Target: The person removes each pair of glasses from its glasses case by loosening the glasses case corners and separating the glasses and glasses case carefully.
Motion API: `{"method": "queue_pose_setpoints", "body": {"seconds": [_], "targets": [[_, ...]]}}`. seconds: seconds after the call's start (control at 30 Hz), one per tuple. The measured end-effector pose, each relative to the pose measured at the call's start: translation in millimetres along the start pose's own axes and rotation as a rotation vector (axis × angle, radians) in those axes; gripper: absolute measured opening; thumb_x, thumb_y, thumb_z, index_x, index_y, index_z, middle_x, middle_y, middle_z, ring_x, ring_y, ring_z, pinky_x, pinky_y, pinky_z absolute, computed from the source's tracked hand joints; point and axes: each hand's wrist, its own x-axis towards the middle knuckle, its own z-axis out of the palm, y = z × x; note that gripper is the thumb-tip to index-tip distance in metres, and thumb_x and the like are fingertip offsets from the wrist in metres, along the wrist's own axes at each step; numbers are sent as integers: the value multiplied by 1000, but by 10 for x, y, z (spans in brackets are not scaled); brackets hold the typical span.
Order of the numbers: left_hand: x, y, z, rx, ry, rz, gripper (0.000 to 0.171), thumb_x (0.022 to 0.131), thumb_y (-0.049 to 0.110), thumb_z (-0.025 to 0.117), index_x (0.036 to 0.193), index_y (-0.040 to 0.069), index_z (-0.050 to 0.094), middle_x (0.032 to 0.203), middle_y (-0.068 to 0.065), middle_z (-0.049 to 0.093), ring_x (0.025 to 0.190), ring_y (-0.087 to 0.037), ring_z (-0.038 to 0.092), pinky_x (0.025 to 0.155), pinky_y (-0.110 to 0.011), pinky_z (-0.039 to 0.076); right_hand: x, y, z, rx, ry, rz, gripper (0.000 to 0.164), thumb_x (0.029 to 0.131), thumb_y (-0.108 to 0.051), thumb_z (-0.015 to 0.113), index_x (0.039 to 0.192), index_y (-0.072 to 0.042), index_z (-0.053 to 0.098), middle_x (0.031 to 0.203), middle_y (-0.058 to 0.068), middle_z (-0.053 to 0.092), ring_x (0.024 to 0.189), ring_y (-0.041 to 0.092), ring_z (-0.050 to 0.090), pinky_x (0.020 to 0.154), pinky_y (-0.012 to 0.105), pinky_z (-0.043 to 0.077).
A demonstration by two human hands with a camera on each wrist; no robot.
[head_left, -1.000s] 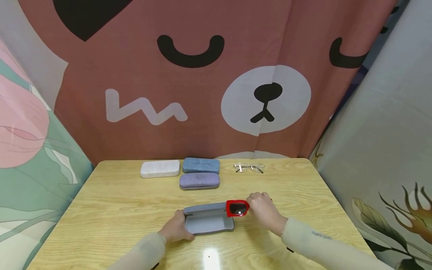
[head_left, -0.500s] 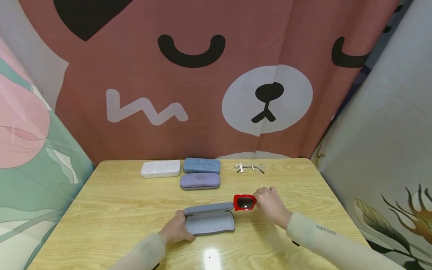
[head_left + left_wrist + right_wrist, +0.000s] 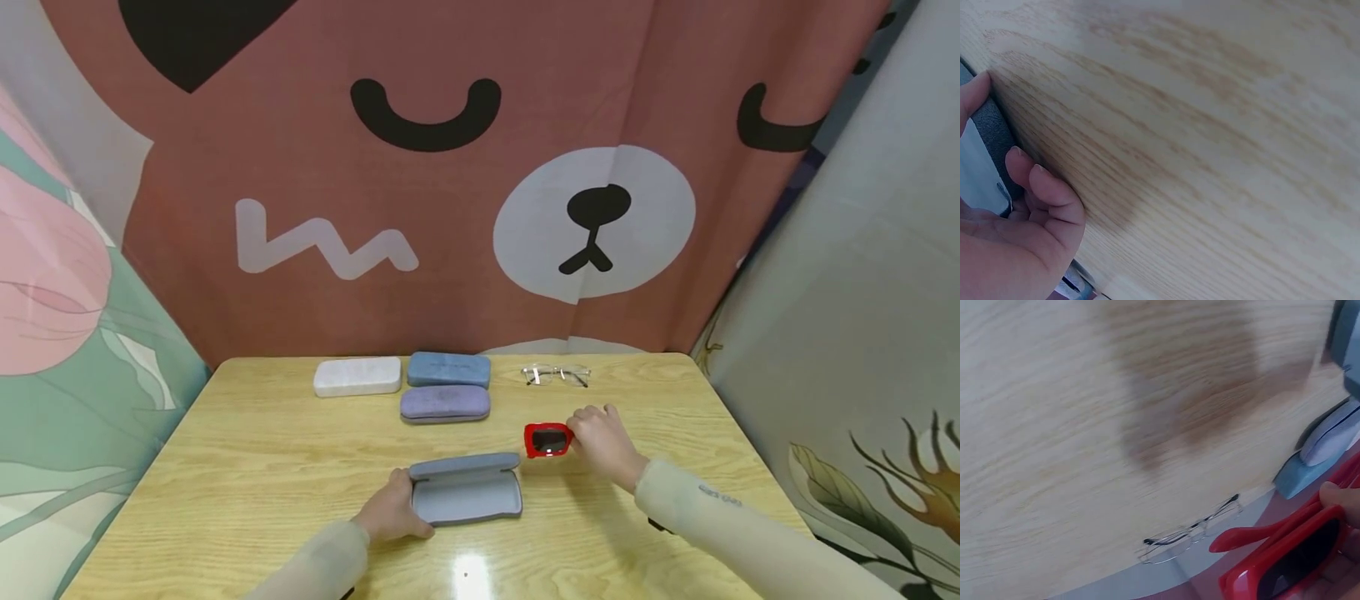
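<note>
A grey-blue glasses case (image 3: 467, 493) lies open on the table, its pale inside showing and nothing in it. My left hand (image 3: 392, 506) grips its left end; in the left wrist view, thumb and fingers (image 3: 1047, 187) curl round the case's dark edge. To the right and a little above the case, my right hand (image 3: 602, 442) pinches a pair of red sunglasses (image 3: 547, 440) with dark lenses, held over the table. Close up in the right wrist view, the red frame (image 3: 1241, 581) shows folded temples, and the fingers cover part of it.
At the back of the wooden table (image 3: 285, 467) lie a white case (image 3: 357, 377), a blue case (image 3: 448, 369) and a purple case (image 3: 445, 404), all closed. Thin-rimmed clear glasses (image 3: 556, 375) rest to their right. A bear-patterned curtain (image 3: 450, 300) hangs behind.
My right hand has moved the red sunglasses from over the case's right end up and to the right, apart from it. The left hand and case have hardly moved.
</note>
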Motion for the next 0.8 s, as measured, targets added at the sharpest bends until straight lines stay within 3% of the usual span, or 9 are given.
{"method": "queue_pose_setpoints", "body": {"seconds": [0.43, 0.8], "targets": [[-31, 29, -28, -15, -11, 0, 90, 62, 20, 89, 126, -18, 41, 108, -19, 47, 96, -38, 58, 91, -54, 48, 128, 244, 254, -27, 46, -30, 19, 68, 4, 80, 71, -7, 64, 68, 3, 59, 69, 25, 57, 66, 49, 41], [-40, 43, -49, -6, -6, -11, 92, 62, 20, 89, 128, -20, 38, 113, -23, 48, 100, -42, 58, 92, -55, 46, 237, 319, 372, -49, 5, 26, 16, 71, 1, 82, 76, -6, 68, 77, 6, 66, 75, 28, 60, 67, 50, 43]]}}
